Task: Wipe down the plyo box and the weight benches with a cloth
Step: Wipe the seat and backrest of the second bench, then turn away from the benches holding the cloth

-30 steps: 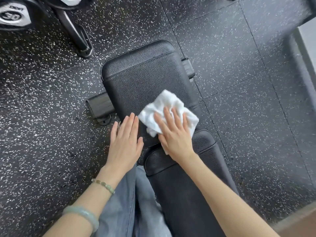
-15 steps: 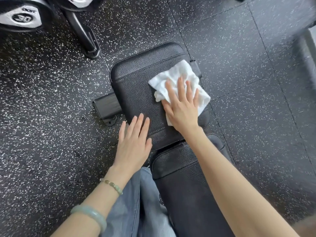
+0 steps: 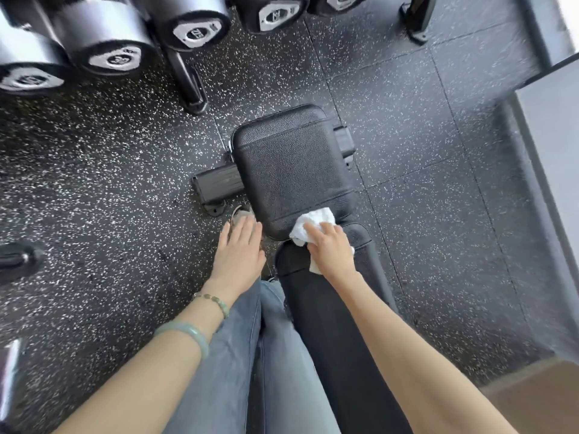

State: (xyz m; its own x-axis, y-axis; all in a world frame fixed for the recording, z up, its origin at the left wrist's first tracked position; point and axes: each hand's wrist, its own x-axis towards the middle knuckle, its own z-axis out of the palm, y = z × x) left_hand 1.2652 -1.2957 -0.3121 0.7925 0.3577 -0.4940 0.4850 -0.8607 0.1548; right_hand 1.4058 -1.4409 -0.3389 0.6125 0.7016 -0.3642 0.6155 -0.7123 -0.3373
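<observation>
A black padded weight bench [image 3: 288, 164] runs from the centre of the view down toward me, its square seat pad ahead and its long back pad [image 3: 338, 339] below. My right hand [image 3: 332, 245] presses a crumpled white cloth [image 3: 313, 222] onto the gap where the two pads meet. My left hand [image 3: 239, 255] hovers flat with fingers together, just left of the seat pad's near corner, holding nothing. The plyo box is not clearly identifiable.
A rack of round dumbbells [image 3: 116, 57] fills the top left, with its foot [image 3: 191, 86] on the speckled rubber floor [image 3: 94, 183]. The bench's cross foot [image 3: 216, 183] sticks out left. My jeans leg [image 3: 250, 355] stands beside the bench. A grey wall edge [image 3: 551, 126] and a brown surface [image 3: 539, 396] lie right.
My right hand has pulled the cloth back from the far right of the seat pad to its near edge. My left hand has slid off the pad to its left. The view has widened.
</observation>
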